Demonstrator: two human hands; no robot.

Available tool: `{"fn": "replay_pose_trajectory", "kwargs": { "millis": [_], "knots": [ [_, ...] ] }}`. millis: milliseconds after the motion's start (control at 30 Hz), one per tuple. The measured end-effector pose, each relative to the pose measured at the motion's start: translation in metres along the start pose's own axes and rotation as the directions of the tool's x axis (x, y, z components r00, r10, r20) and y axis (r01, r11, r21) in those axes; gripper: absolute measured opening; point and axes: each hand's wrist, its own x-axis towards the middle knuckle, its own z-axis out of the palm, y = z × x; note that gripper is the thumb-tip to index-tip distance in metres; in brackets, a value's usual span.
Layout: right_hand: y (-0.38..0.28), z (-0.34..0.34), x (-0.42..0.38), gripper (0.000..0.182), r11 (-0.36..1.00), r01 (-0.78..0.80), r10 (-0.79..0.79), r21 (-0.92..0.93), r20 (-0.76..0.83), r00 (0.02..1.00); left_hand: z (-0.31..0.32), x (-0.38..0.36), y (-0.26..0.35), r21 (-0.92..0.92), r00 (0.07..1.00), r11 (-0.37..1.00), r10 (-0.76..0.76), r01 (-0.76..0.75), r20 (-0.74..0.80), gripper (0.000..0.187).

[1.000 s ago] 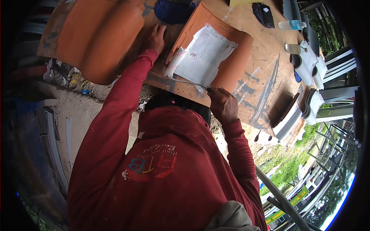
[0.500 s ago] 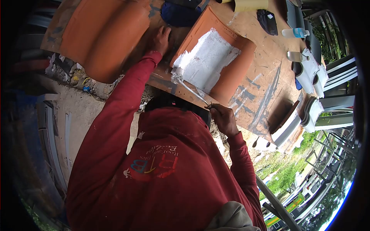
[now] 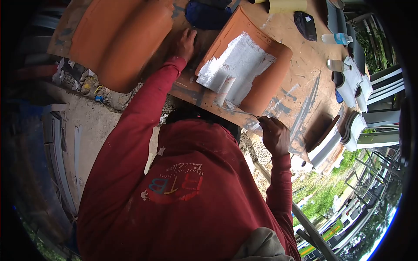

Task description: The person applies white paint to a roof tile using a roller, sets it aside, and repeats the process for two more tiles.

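Observation:
An orange roof tile [image 3: 278, 78] lies on the wooden table, its hollow partly coated with white paint [image 3: 241, 52]. My right hand [image 3: 275, 134] is closed on the handle of a small paint roller [image 3: 225, 90], whose white sleeve touches the painted surface near the tile's lower edge. My left hand [image 3: 186, 45] rests on the table to the left of this tile, fingers closed together; what they hold, if anything, is hidden. Beyond my left hand sits a dark blue cloth-like item [image 3: 207, 15].
A larger orange tile [image 3: 122, 39] lies at the table's left. Clear bottles [image 3: 337, 38] and a black plastic bag [image 3: 305, 26] stand or lie at the right, near white-and-grey tiles [image 3: 348, 82]. A brown tile [image 3: 324, 134] lies at the lower right.
My right hand has moved right with the roller, which went from the tile's left corner to nearer the middle of its lower edge. My left hand stays nearly in place.

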Motion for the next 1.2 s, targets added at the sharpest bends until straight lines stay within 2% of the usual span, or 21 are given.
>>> {"fn": "replay_pose_trajectory", "kwargs": {
  "millis": [67, 133, 200, 267, 333, 367, 433, 533, 633, 733, 767, 800, 867, 900, 967, 1000, 1067, 1133, 1200],
  "knots": [
    [0.003, 0.008, 0.005, 0.017, 0.992, 0.043, -0.038, -0.114, 0.046, 0.998, 0.004, 0.0, -0.001, -0.019, 1.0, 1.0, 0.008, -0.008, -0.014, 0.032],
    [-0.014, 0.026, 0.017, 0.014, 0.999, 0.031, -0.029, -0.042, 0.044, 0.999, 0.005, 0.0, 0.0, -0.023, 1.0, 0.999, -0.026, 0.026, -0.007, 0.032],
    [-0.027, 0.052, 0.027, 0.013, 0.998, 0.045, -0.044, 0.044, -0.036, 0.998, 0.001, -0.001, 0.004, -0.022, 1.0, 1.0, -0.017, 0.016, -0.01, 0.032],
    [-0.032, 0.058, 0.03, 0.012, 0.997, 0.073, -0.072, 0.03, -0.036, 0.997, -0.007, -0.002, 0.008, -0.014, 1.0, 1.0, -0.006, 0.006, -0.014, 0.033],
    [-0.026, 0.057, 0.025, 0.013, 0.998, 0.039, -0.037, 0.048, -0.053, 0.998, -0.011, -0.003, 0.011, -0.042, 1.0, 0.999, 0.018, -0.019, -0.003, 0.034],
    [-0.022, 0.05, 0.02, 0.013, 0.999, -0.025, 0.026, 0.045, -0.006, 1.0, -0.013, -0.001, 0.012, -0.044, 1.0, 0.999, 0.02, -0.02, -0.005, 0.034],
    [-0.007, 0.042, 0.01, 0.014, 0.998, -0.033, 0.033, 0.052, 0.004, 0.999, -0.01, 0.001, 0.009, 0.063, 1.0, 0.998, 0.029, -0.029, 0.002, 0.034],
    [-0.008, 0.043, 0.014, 0.016, 0.998, -0.035, 0.034, 0.045, 0.014, 0.999, -0.006, 0.001, 0.004, 0.021, 1.0, 1.0, 0.018, -0.019, 0.023, 0.033],
    [-0.02, 0.055, 0.029, 0.015, 0.993, 0.026, -0.017, 0.119, -0.076, 0.997, -0.005, 0.003, 0.003, 0.009, 0.997, 0.998, 0.058, -0.058, -0.052, 0.031],
    [-0.031, 0.053, 0.034, 0.014, 0.987, 0.043, -0.024, 0.156, -0.12, 0.992, -0.027, 0.001, 0.025, 0.084, 0.999, 0.996, 0.042, -0.042, 0.006, 0.032],
    [-0.033, 0.051, 0.037, 0.015, 0.983, 0.099, -0.074, 0.157, -0.161, 0.984, -0.029, 0.004, 0.024, 0.084, 0.999, 0.996, 0.042, -0.043, 0.006, 0.032],
    [-0.033, 0.052, 0.04, 0.015, 0.984, 0.094, -0.069, 0.154, -0.16, 0.985, -0.025, 0.004, 0.017, 0.097, 0.998, 0.993, 0.059, -0.06, 0.013, 0.032],
    [-0.029, 0.054, 0.045, 0.016, 0.978, 0.188, -0.175, 0.092, -0.135, 0.975, -0.014, 0.003, 0.01, 0.104, 0.997, 0.992, 0.075, -0.077, 0.022, 0.032],
    [-0.026, 0.052, 0.045, 0.016, 0.978, 0.189, -0.175, 0.093, -0.136, 0.975, -0.011, 0.003, 0.006, 0.033, 0.995, 0.995, 0.095, -0.096, 0.017, 0.032],
    [-0.018, 0.044, 0.044, 0.017, 0.981, 0.185, -0.186, 0.059, 0.017, 0.982, -0.009, 0.002, -0.001, -0.028, 0.993, 0.993, 0.119, -0.119, 0.013, 0.032],
    [-0.013, 0.039, 0.04, 0.017, 0.98, 0.189, -0.19, 0.061, 0.013, 0.982, -0.003, 0.0, -0.003, -0.004, 0.995, 0.995, 0.095, -0.095, -0.018, 0.033],
    [0.001, 0.027, 0.029, 0.016, 0.996, 0.044, -0.046, 0.082, 0.029, 0.999, -0.002, 0.003, -0.003, 0.019, 0.996, 0.998, 0.068, -0.067, -0.059, 0.034],
    [0.007, 0.022, 0.027, 0.015, 0.997, 0.046, -0.047, 0.067, 0.021, 0.999, -0.006, 0.004, 0.0, 0.008, 0.997, 0.997, 0.071, -0.071, -0.007, 0.037],
    [0.007, 0.026, 0.025, 0.014, 0.989, 0.01, -0.006, 0.147, -0.031, 1.0, -0.01, 0.003, 0.006, -0.008, 0.998, 0.998, 0.061, -0.061, -0.004, 0.037]
  ]
}}
